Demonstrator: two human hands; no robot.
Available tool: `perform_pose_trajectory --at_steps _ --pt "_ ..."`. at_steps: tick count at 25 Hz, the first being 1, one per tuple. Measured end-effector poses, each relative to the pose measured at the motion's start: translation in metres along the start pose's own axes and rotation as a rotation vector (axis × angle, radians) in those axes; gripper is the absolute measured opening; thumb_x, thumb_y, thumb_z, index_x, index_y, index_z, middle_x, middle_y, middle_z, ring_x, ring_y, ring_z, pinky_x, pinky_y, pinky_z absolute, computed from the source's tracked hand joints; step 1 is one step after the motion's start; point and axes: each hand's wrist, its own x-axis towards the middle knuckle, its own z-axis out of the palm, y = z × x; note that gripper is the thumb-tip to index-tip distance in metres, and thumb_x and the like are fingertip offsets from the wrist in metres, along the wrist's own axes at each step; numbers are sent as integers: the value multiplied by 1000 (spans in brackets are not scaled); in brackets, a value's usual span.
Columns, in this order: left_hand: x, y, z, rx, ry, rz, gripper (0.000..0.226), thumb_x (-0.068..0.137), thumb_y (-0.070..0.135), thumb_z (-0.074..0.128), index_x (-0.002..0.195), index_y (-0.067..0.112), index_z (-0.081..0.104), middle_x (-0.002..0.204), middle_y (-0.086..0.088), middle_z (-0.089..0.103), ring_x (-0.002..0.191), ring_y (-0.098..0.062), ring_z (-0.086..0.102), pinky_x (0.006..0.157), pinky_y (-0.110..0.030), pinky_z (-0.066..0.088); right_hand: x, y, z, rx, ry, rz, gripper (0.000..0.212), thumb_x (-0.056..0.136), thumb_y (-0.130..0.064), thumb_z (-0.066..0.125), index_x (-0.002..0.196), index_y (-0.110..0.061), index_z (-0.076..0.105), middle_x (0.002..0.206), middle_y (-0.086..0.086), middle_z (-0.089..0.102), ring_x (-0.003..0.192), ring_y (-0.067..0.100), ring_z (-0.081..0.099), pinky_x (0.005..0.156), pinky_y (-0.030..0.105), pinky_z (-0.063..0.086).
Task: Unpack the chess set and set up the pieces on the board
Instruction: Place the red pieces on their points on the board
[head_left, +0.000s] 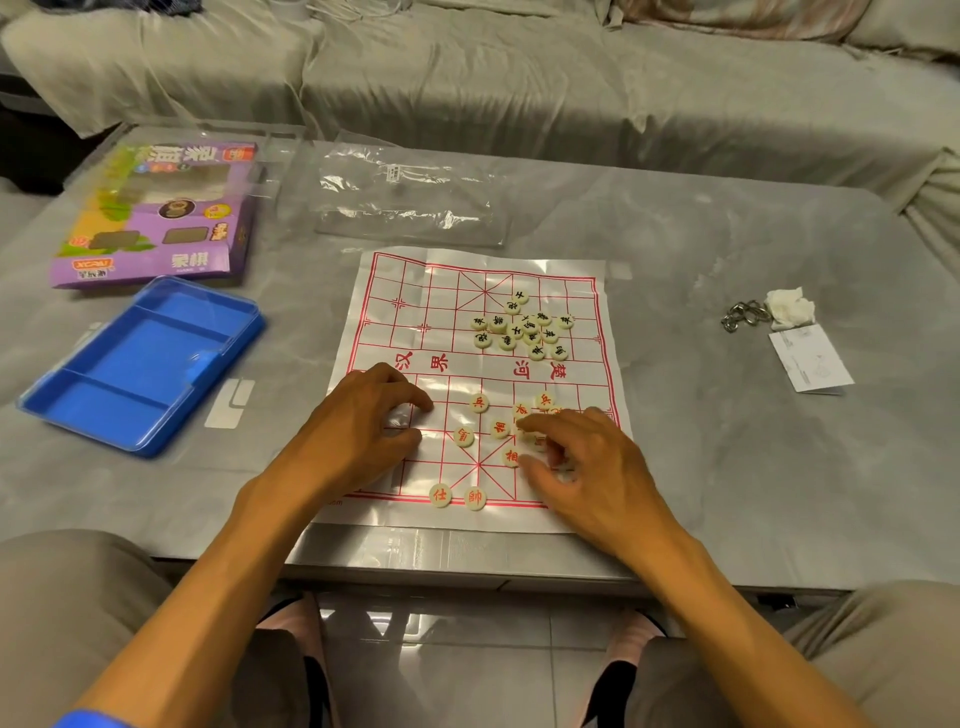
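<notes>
A white plastic board sheet (566, 457) with red grid lines lies on the grey table. Several black-lettered round pieces (519, 327) sit clustered on its far half. Red-lettered pieces (478, 403) lie scattered on the near half, two of them (457, 496) side by side on the near edge line. My left hand (358, 421) rests on the board's near left part with curled fingers; whether it holds a piece is hidden. My right hand (576, 457) lies over red pieces at the near right, fingers bent down onto them, covering some.
An open blue plastic tray (140, 364) sits at the left, the purple chess box (156, 218) behind it. A clear plastic bag (410, 197) lies beyond the board. Keys (743, 315), a crumpled tissue (789, 306) and a paper slip (810, 364) lie at the right. A sofa stands behind the table.
</notes>
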Motion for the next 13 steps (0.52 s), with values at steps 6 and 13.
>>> perform_pose_trajectory --at_steps 6,13 --pt "1 -2 1 2 -8 3 31 88 35 63 119 31 61 131 7 50 111 -13 48 92 -29 42 2 27 -35 -4 33 185 20 92 -31 61 109 -25 69 114 -7 67 95 10 60 84 29 55" --pt "2 -2 2 -5 -10 5 31 88 34 63 119 31 61 131 7 50 112 -13 48 92 -30 42 -3 22 -37 -43 -52 149 20 90 -38 61 106 -28 67 95 -17 57 81 4 53 78 15 43"
